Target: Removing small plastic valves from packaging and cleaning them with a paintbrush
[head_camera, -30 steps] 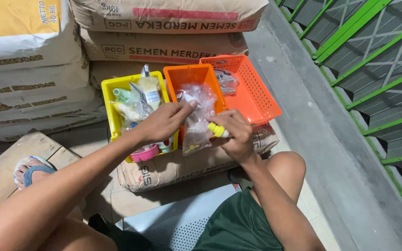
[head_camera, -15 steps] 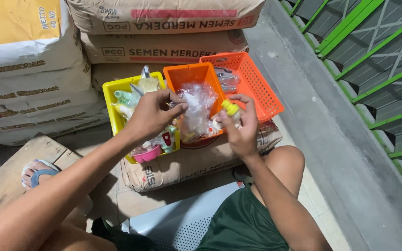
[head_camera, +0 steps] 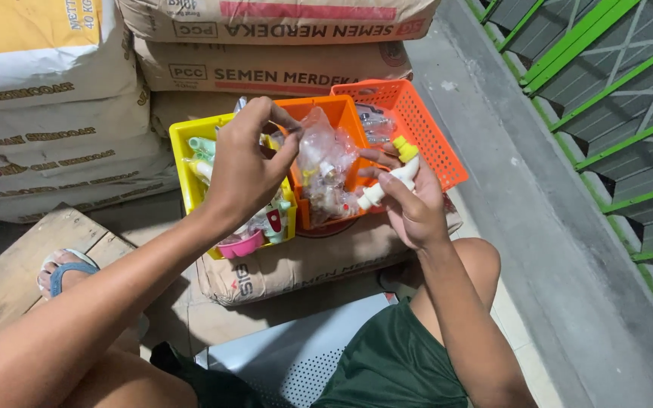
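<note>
Left hand (head_camera: pixel 247 170) hovers over the yellow basket (head_camera: pixel 184 155), fingertips pinched on a clear plastic bag (head_camera: pixel 325 162) that sits in the middle orange basket (head_camera: pixel 326 113). Right hand (head_camera: pixel 411 208) is clamped on a small white fitting (head_camera: pixel 388 185) with a yellow cap (head_camera: pixel 405 148). Best bet: keep the bag mouth pulled open and feed the fitting straight in.

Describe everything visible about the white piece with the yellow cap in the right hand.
The white fitting looks like smooth plastic: a short white tube with a yellow cap at its upper end and a narrower tip at its lower left. It lies tilted in the grip of the right hand, held above the front edge of the middle orange basket. The fingers hide part of its body.
</note>
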